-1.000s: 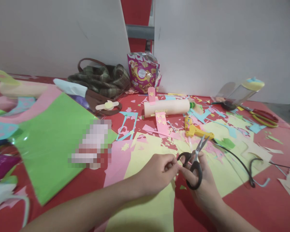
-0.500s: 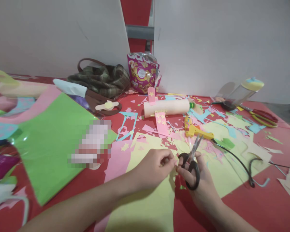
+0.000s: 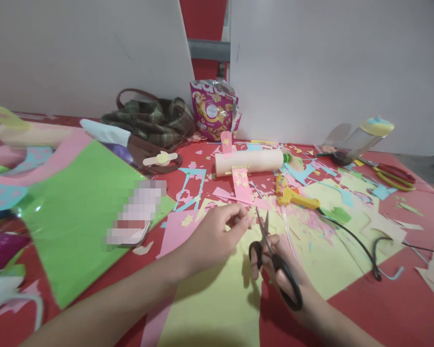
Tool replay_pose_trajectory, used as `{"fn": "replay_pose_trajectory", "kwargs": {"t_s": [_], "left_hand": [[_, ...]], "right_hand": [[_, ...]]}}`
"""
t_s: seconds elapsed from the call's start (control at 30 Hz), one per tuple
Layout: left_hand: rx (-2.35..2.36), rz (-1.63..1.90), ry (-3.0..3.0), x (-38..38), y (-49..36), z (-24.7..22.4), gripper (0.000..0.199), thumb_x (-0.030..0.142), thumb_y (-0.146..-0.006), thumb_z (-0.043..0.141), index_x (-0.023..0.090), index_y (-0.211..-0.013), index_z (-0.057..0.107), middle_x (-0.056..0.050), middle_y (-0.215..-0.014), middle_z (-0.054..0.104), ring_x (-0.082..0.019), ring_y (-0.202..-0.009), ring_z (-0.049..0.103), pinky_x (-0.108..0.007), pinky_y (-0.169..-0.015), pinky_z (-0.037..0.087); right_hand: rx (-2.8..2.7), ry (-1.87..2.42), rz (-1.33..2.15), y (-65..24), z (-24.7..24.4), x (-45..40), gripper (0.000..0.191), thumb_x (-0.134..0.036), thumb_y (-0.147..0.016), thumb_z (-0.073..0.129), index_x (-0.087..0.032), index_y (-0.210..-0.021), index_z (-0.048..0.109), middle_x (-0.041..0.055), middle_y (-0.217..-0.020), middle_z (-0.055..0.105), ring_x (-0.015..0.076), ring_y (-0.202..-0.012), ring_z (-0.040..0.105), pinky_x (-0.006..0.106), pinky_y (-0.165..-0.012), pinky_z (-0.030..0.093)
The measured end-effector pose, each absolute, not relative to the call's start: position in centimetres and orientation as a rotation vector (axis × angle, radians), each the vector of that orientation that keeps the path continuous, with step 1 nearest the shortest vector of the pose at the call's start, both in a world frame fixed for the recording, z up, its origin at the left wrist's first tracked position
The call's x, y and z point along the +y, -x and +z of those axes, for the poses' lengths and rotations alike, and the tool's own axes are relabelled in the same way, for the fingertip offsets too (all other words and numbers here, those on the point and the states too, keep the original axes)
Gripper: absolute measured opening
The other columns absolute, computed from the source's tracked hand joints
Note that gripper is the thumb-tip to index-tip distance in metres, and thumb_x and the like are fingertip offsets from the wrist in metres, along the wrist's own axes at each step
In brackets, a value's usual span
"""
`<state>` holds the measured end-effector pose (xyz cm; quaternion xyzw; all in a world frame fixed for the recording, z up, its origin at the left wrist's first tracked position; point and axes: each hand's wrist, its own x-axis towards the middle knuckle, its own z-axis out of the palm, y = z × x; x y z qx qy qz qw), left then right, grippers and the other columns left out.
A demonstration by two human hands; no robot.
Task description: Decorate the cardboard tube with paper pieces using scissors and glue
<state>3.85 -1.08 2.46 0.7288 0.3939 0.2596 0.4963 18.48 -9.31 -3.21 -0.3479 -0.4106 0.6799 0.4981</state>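
Note:
My right hand [image 3: 284,270] has its fingers in the black handles of a pair of scissors [image 3: 265,231]; the slightly parted blades point up and away. To their left, my left hand [image 3: 215,236] is closed in a pinch above a yellow sheet [image 3: 217,299]; whatever lies between its fingertips is too small to make out. Beyond both hands a pale paper roll [image 3: 256,161] lies on its side, with a pink strip [image 3: 241,185] bearing yellow stars against it. A yellow glue gun [image 3: 296,198] rests right of the strip, its black cord running right.
Paper scraps [image 3: 320,224] litter the red table [image 3: 350,318]. At left are a green sheet [image 3: 75,217] and a blurred-out phone-like object [image 3: 139,212]. Behind stand a plaid bag [image 3: 155,120] and a purple snack bag [image 3: 215,108]. Red-and-yellow-handled scissors [image 3: 394,176] and a clear bottle [image 3: 365,140] are at right.
My hands have moved apart. The left one has shifted up and left; the right one has turned the scissors, whose blades now sit further left.

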Motion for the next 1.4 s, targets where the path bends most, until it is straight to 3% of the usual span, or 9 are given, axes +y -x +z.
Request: {"fn": "replay_pose_trajectory", "kwargs": {"t_s": [0.27, 0.7, 1.4], "left_hand": [[1.037, 0.634, -1.866, -1.5, -4.0, 2.7, 0.025, 0.028, -0.082, 0.035, 0.017, -0.06, 0.036, 0.005, -0.057, 0.037, -0.007, -0.055, 0.035, -0.019, -0.051, 0.029], [1.029, 0.604, -1.899, -2.3, -4.2, 2.3, 0.022, 0.024, -0.082, 0.034, 0.016, -0.063, 0.042, 0.004, -0.058, 0.046, -0.008, -0.055, 0.043, -0.019, -0.053, 0.032], [1.029, 0.576, -1.943, -2.2, -4.2, 2.4, 0.023, 0.025, -0.083, 0.032, 0.016, -0.064, 0.042, 0.003, -0.06, 0.046, -0.008, -0.056, 0.043, -0.02, -0.053, 0.032]], "right_hand": [[-1.118, 0.847, 1.747, -18.6, -2.5, -9.5, 0.035, -0.052, -0.069, 0.053, -0.025, -0.086, 0.037, 0.0006, -0.078, 0.043, 0.014, -0.067, 0.039, 0.027, -0.06, 0.033], [-1.1, 0.901, 1.724, -19.0, -3.0, -10.0, 0.029, -0.048, -0.071, 0.052, -0.029, -0.089, 0.04, 0.0001, -0.081, 0.049, 0.0148, -0.07, 0.043, 0.026, -0.062, 0.035], [-1.067, 0.89, 1.734, -18.7, -3.1, -9.8, 0.031, -0.049, -0.07, 0.053, -0.027, -0.088, 0.041, 0.0012, -0.077, 0.048, 0.0157, -0.068, 0.042, 0.028, -0.062, 0.035]]}}
